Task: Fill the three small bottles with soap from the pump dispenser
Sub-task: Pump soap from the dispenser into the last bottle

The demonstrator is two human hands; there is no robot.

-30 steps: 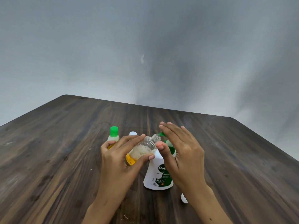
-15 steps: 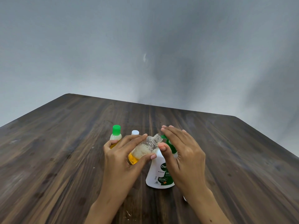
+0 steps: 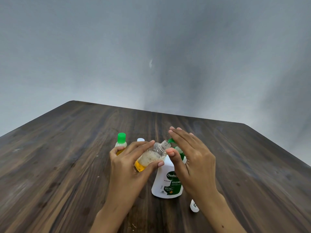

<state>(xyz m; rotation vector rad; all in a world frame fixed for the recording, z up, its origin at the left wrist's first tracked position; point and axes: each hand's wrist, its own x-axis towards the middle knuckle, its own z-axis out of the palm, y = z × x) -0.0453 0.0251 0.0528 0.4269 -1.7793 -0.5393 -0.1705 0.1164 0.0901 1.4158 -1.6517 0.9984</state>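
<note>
three small bottles, one [image 3: 151, 157] in the gripping left hand [image 3: 129, 167]; one pump dispenser [image 3: 168, 180] under flat right hand [image 3: 193, 158]

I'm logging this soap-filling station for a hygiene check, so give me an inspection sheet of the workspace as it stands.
Surface: dark wood table, small crumbs at the near edge.
Job's things: open bottle tilted, partly filled with amber soap and foam, mouth at the spout of the pump dispenser; green-capped bottle and white-capped bottle behind.
Clutter: loose white cap by the right wrist.
Grippers: left hand grips the open bottle; right hand lies flat over the pump.
Cables: nothing seen.
Surroundings: plain grey wall.
</note>
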